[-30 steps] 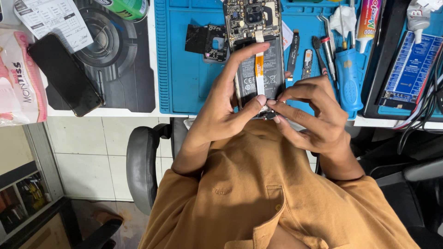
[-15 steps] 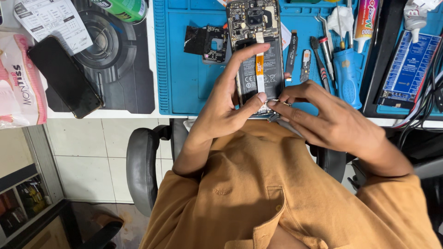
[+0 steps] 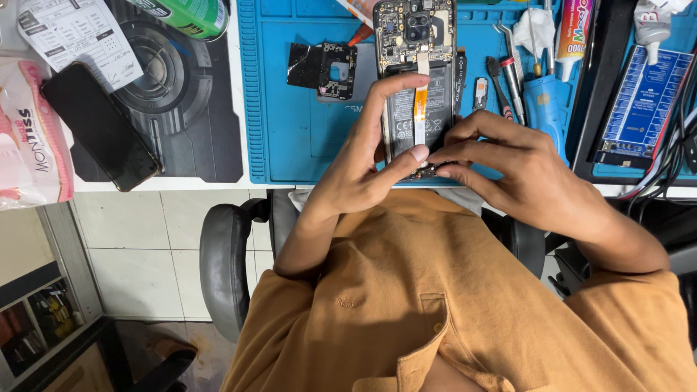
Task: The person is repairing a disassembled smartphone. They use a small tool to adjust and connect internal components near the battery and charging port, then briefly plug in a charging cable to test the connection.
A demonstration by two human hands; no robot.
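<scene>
Both hands (image 3: pixel 435 156) hide opened phone's (image 3: pixel 417 80) lower end

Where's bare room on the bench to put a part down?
Blue mat is bare left of the opened phone, below the black cover piece. Crowded: tools right of the phone, where both hands work.
</scene>
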